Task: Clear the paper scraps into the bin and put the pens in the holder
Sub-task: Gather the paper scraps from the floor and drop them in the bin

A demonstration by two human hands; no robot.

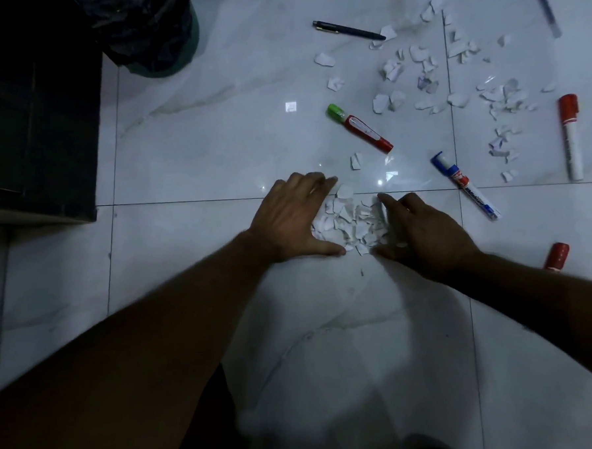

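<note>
A small heap of white paper scraps (353, 224) lies on the tiled floor between my two hands. My left hand (295, 217) rests flat on the floor at the heap's left edge, fingers spread. My right hand (427, 238) rests flat against the heap's right edge. More loose scraps (429, 80) are scattered farther out to the right. Around them lie a green-capped red marker (359, 132), a blue-capped whiteboard marker (466, 185), a red-capped white marker (572, 135), a dark pen (349, 30) and a red cap end (556, 257). No pen holder is in view.
A bin with a black liner (144, 24) stands at the top left. A dark cabinet (39, 125) fills the left side beside it. Another pen (550, 16) lies at the top right edge. The white marble floor (206, 151) shows glare spots.
</note>
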